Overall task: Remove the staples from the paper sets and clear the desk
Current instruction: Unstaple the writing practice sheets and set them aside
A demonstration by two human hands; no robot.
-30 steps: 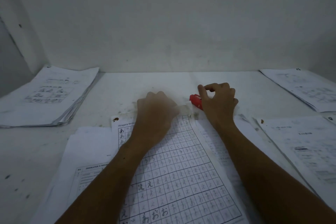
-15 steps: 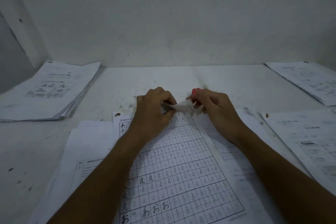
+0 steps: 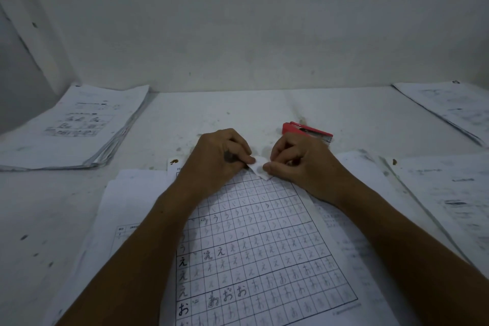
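Top corner of grid sheet (image 3: 254,241) is pinched by both hands: left hand (image 3: 219,156) and right hand (image 3: 296,164), fingers curled tight on folded corner (image 3: 258,168). Staple not discernible. Stapler (image 3: 308,132) lies just behind right hand, untouched. Risk: corner may tear if pulled apart w/ staple still seated; loose staple may be lost among papers.

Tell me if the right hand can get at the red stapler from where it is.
Probably yes. The red stapler lies on the desk just beyond the right hand with nothing between, but its fingers pinch the folded paper corner and must let go first.
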